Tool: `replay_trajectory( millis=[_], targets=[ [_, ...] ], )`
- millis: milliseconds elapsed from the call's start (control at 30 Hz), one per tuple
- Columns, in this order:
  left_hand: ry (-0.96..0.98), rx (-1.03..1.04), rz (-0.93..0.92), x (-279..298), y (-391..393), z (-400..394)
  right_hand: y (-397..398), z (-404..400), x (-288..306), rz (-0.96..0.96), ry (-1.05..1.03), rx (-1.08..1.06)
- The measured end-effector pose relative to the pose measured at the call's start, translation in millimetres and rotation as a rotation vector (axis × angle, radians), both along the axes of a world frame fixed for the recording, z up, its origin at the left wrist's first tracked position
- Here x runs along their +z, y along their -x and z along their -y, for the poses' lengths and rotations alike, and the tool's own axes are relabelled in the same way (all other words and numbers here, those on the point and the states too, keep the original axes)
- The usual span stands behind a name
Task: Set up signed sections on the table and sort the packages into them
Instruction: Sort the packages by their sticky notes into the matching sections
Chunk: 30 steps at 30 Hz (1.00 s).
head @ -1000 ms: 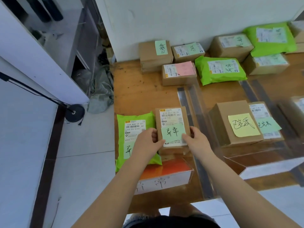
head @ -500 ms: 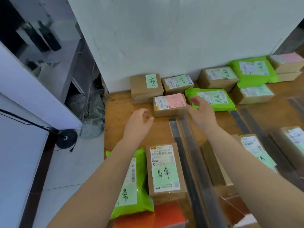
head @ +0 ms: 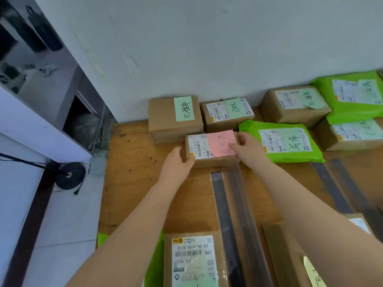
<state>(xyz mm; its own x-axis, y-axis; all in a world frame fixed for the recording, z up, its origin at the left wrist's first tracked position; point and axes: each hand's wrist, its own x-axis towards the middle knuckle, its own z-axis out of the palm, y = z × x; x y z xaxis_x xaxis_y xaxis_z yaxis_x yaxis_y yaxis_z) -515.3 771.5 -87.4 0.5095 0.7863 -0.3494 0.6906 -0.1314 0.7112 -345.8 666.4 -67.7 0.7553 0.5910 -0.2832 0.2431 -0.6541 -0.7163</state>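
Two hands on one parcel right now, so let me go from the big stuff down. Wooden table point(head: 132, 183) runs up against the white wall, with long clear plastic dividers point(head: 232, 214) laid on it as section borders. Along the back there's a row of unsorted packages: a plain cardboard box with a green note point(head: 174, 119), a labelled box point(head: 228, 113) beside it, another box further right point(head: 294, 104), and green poly mailers, the nearest one point(head: 281, 141) lying just right of the action. Closer to the person, a cardboard parcel with a shipping label point(head: 193, 259) already sits in a near section.

What's in play is the small box with the pink sticky note point(head: 211, 149), sitting on the table just in front of the back row. Left hand point(head: 176, 164) has its fingers curled round the box's left end, thumb on top at the corner. Right hand point(head: 246, 146) clasps the right end, thumb pressing across the pink note (the other fingers are tucked behind, can't really see them).

I'd say this is the pick-up step of sorting. Next move needs a clean lift clear of its neighbours, then carrying it to whichever section matches the pink note; the writing is too smudged to read.
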Motion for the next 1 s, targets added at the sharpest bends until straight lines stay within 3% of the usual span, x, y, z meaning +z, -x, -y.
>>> replay_trajectory(
  millis=[267,467,600,800,1000],
  targets=[
    [-0.022,0.036,0.174,5,-7,12,2,-6,6,-0.108,-0.214,-0.081],
    [-0.121,0.081,0.416,58,4,31,7,4,57,-0.039,-0.422,-0.133],
    [-0.14,0.15,0.602,102,27,44,28,20,98,-0.098,-0.589,-0.143],
    [0.039,0.318,0.839,157,82,73,78,61,150,-0.169,-0.679,-0.025],
    [0.114,0.301,0.967,192,140,100,128,110,180,-0.276,-0.677,0.073]
  ],
)
